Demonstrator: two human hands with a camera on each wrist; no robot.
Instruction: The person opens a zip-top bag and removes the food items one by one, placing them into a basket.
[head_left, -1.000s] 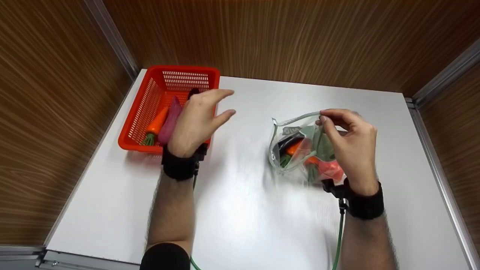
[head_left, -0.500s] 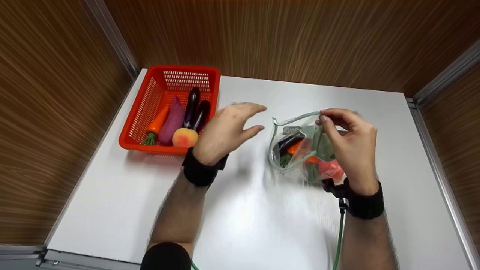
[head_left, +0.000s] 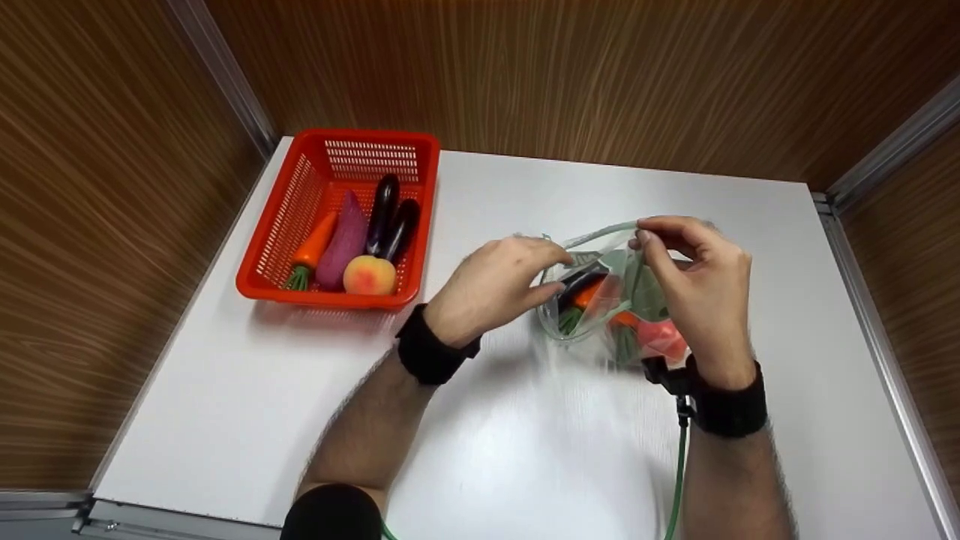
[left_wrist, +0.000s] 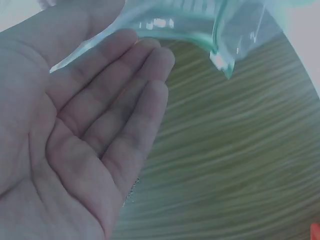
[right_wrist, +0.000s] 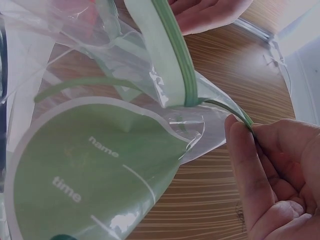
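on the table (head_left: 217, 420), toward the right edge, pinches the clear bag (head_left: 609, 301) with the right hand (head_left: 703, 289); brings the left hand (head_left: 499, 281), thumb apart, from the far left corner to the bag: seemingly two-handed work.

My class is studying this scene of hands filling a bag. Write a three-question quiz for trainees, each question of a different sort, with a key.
1. Count: How many dark, glossy eggplants show in the red basket?

2. True or false: The right hand pinches the rim of the clear bag.

3. Multiple choice: In the right wrist view, which word can be read below "name" on the bag's green patch?
A) price
B) time
C) fresh

Key:
1. Two, lying side by side.
2. True; its thumb and finger hold the bag's edge.
3. B, time.
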